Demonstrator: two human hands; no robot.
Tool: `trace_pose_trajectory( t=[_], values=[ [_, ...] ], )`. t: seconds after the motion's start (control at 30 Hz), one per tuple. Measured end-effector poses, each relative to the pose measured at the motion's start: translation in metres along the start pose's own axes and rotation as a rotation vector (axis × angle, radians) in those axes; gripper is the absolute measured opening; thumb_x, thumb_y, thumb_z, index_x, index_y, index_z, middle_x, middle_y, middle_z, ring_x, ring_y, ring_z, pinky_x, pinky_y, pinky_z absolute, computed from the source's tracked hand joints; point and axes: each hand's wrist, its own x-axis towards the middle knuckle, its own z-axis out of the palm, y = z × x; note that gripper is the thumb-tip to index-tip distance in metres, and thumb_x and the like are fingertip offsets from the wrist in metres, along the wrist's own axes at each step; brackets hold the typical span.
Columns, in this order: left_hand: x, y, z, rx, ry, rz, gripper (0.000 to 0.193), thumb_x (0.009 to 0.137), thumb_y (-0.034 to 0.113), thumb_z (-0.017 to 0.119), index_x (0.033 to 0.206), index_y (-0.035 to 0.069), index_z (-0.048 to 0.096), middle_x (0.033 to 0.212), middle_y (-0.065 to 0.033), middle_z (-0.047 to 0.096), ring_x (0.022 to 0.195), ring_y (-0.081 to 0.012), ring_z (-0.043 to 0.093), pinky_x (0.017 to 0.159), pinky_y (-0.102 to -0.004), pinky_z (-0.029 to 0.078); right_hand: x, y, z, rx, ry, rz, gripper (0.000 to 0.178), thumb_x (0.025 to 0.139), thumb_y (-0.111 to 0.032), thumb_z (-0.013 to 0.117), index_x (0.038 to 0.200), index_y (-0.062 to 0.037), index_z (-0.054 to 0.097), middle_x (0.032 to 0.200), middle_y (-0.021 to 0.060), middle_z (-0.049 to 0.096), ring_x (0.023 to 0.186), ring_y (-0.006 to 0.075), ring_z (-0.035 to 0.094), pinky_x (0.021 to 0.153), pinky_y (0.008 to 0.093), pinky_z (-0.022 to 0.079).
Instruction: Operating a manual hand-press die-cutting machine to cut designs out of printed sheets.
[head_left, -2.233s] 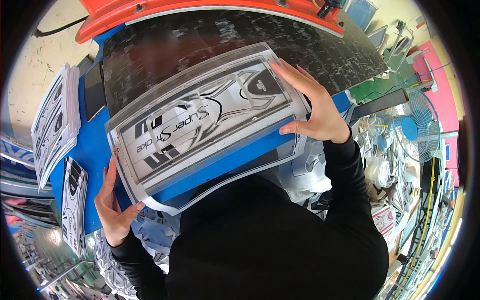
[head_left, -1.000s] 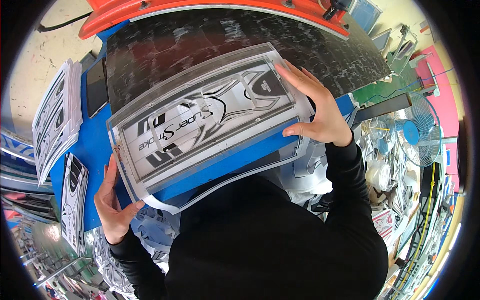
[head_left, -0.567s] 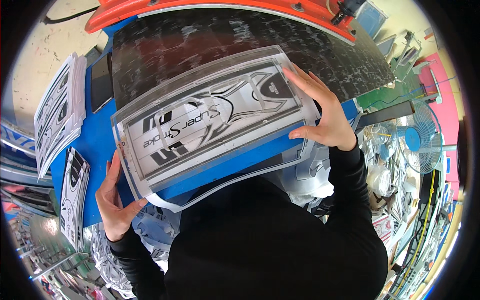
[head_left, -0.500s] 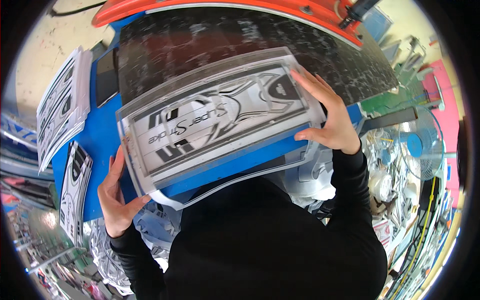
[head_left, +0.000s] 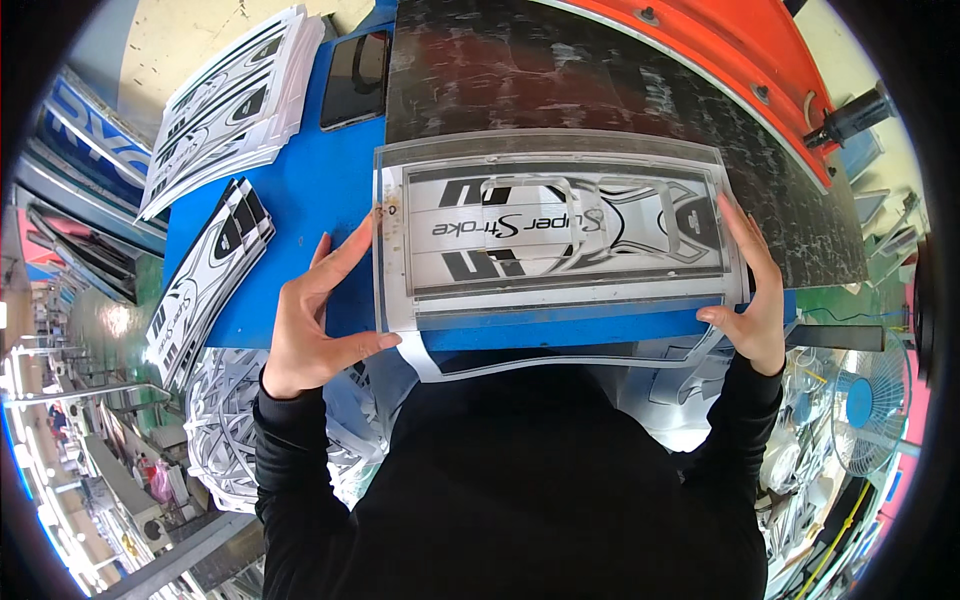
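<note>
A clear plastic plate (head_left: 560,306) with raised cut-out outlines lies over a white printed sheet (head_left: 425,190) with black and grey graphics, in front of me. My left hand (head_left: 315,315) is at the plate's left end, its fingertips against the side edge and its thumb by the near corner. At the opposite end, my right hand (head_left: 752,290) has its fingers along the right edge and its thumb at the near corner. The plate sits between the two hands. A white strip frame (head_left: 540,367) of sheet hangs past the near table edge, under the plate.
A black board (head_left: 480,80) covers the blue table (head_left: 300,230) beyond the plate; a red machine part (head_left: 740,50) crosses the far right. At left are stacked printed sheets (head_left: 220,110), a narrower printed stack (head_left: 205,275) and a phone (head_left: 357,80). A fan (head_left: 865,405) stands right.
My view has turned, so the plate now appears level instead of slanted, and the table and stacks have shifted in the picture. Both hands stay at the plate's two ends.
</note>
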Motion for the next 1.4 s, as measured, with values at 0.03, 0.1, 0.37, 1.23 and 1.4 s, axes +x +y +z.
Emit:
trace_pose_trajectory(
  t=[0.03,0.1,0.37,1.23,1.4],
  values=[
    [0.000,-0.001,0.000,-0.006,0.002,0.002,0.101,0.056,0.010,0.091,0.148,0.000,0.050,0.150,-0.0162,0.054,0.145,-0.0285,0.045,0.124,-0.0544,0.002,0.000,0.000,0.000,-0.002,0.003,0.004,0.115,0.062,-0.067,0.081,0.150,-0.0023,0.047,0.153,0.0205,0.049,0.147,0.0368,0.040,0.122,0.0523,0.021],
    [-0.001,-0.003,-0.001,0.002,0.000,0.005,0.101,0.057,0.010,0.091,0.148,0.001,0.050,0.150,-0.0159,0.054,0.144,-0.0285,0.045,0.124,-0.0546,0.003,0.002,0.000,0.001,-0.001,0.000,0.005,0.115,0.062,-0.069,0.080,0.150,-0.0025,0.047,0.153,0.0204,0.048,0.147,0.0368,0.040,0.122,0.0522,0.021],
    [0.001,-0.002,-0.002,0.052,-0.012,0.013,0.102,0.057,0.010,0.090,0.149,0.001,0.049,0.150,-0.0155,0.053,0.144,-0.0290,0.046,0.124,-0.0551,0.003,0.004,-0.003,0.001,0.018,0.008,0.013,0.113,0.064,-0.068,0.080,0.151,-0.0031,0.046,0.154,0.0202,0.048,0.147,0.0367,0.040,0.122,0.0517,0.021],
    [-0.007,0.011,0.001,-0.419,0.172,0.155,0.092,0.085,0.051,0.070,0.151,-0.004,0.038,0.152,-0.0244,0.047,0.146,-0.0337,0.039,0.122,-0.0427,0.020,0.142,0.068,-0.149,0.853,0.963,0.158,0.018,0.090,-0.016,0.076,0.096,-0.0033,0.065,0.076,0.0040,0.064,0.069,0.0132,0.062,0.064,0.0262,0.050],
    [0.001,0.021,0.003,-0.368,0.147,0.216,0.083,0.087,0.039,0.072,0.152,-0.001,0.039,0.151,-0.0212,0.049,0.147,-0.0318,0.038,0.122,-0.0424,0.020,0.116,0.035,-0.133,0.933,0.879,0.154,0.013,0.094,-0.013,0.070,0.102,-0.0035,0.064,0.081,0.0040,0.062,0.076,0.0138,0.059,0.071,0.0263,0.048]
  ],
)
